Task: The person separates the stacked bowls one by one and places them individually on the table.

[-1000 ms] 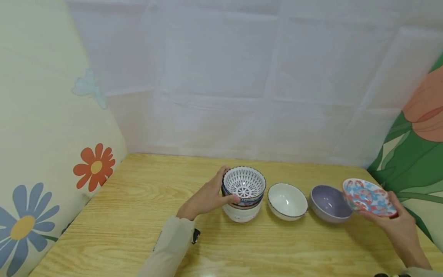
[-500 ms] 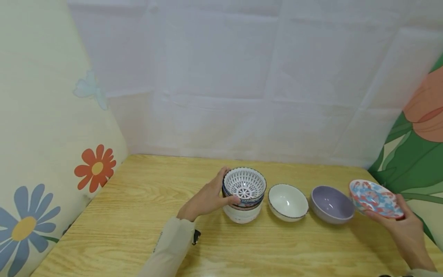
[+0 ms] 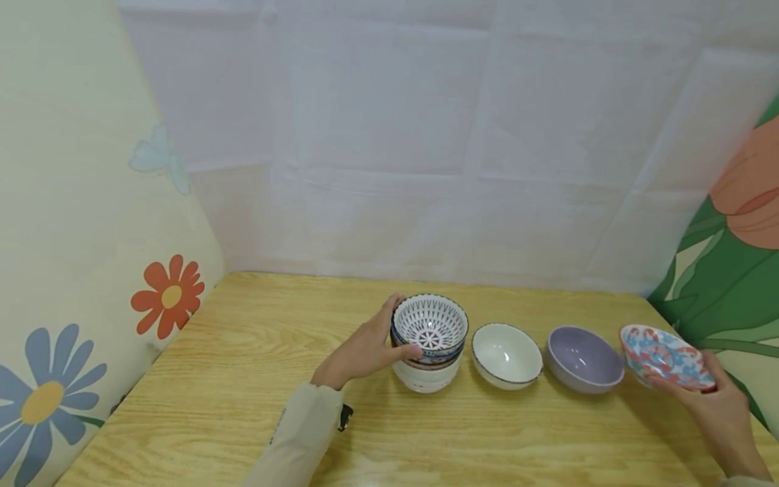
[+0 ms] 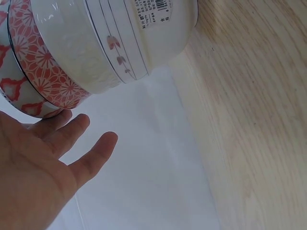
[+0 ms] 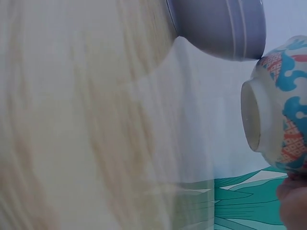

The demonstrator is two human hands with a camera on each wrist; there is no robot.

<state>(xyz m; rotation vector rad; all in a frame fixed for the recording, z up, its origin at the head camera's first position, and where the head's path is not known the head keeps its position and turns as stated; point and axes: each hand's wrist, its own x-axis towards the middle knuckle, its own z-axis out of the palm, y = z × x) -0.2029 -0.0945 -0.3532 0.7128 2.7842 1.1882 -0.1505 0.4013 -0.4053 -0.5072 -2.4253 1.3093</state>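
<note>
My left hand (image 3: 359, 353) holds the side of a stack of bowls (image 3: 426, 377), thumb at the upper rim and fingers round the far side. On top sits a white bowl with a dark radiating pattern (image 3: 431, 323). Seen from the left wrist, a red-patterned bowl (image 4: 41, 62) rests above white ones, with the fingertips close to its rim. At the far right, my right hand (image 3: 718, 404) grips a red, blue and white bowl (image 3: 663, 358) by its near right edge. That bowl tilts, and its foot (image 5: 252, 115) is off the table in the right wrist view.
Between the hands stand a white bowl with a dark rim (image 3: 506, 357) and a purple bowl (image 3: 584, 360), side by side on the wooden table (image 3: 201, 392). A white cloth (image 3: 389, 149) hangs behind, with flower-printed panels (image 3: 73, 223) at both sides.
My right hand has carried the red, blue and white bowl to the right, away from the purple bowl, and lowered it a little. The left hand stays at the stack.
</note>
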